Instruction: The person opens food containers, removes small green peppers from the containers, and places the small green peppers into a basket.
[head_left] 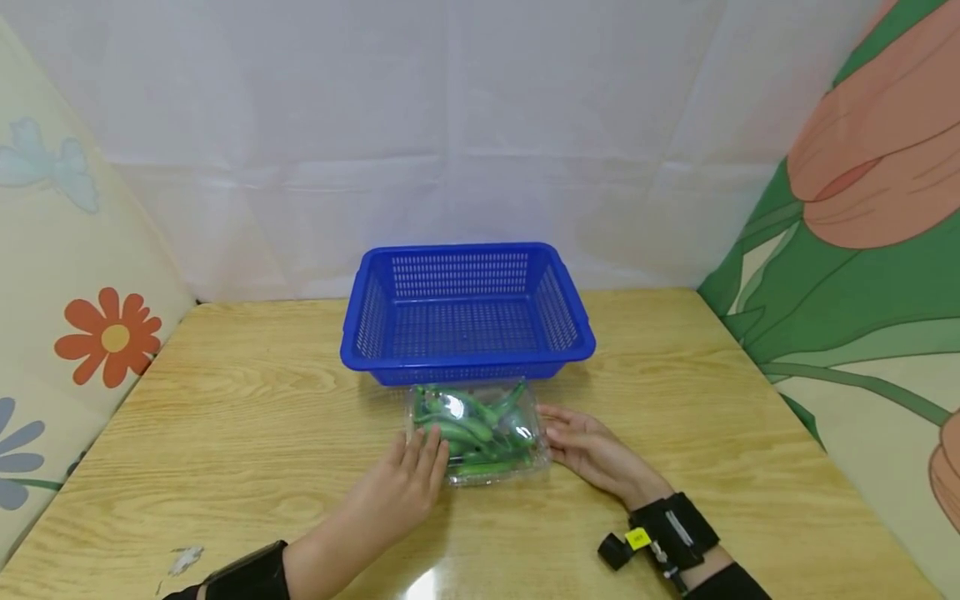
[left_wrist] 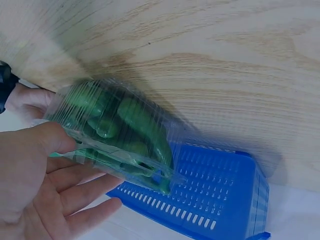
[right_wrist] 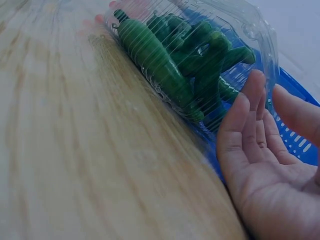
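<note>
A clear plastic box of green peppers [head_left: 480, 429] is in front of the blue basket in the head view. My left hand [head_left: 408, 479] holds its left side. In the left wrist view the thumb [left_wrist: 57, 137] lies at the box's rim, with the fingers spread along the other face. At the opposite side is my right hand [head_left: 592, 450]; in the right wrist view the rim of the box [right_wrist: 272, 60] runs between its thumb and fingertips. Several long peppers [right_wrist: 155, 60] show through the ribbed plastic.
The blue perforated basket [head_left: 465, 364] stands behind the box, nothing visible inside it. A wood-grain table [head_left: 247, 400] spreads around both. White cloth [head_left: 285, 150] hangs at the back, and painted panels [head_left: 885, 292] flank the table. A torn patch [head_left: 185, 560] marks the tabletop at front left.
</note>
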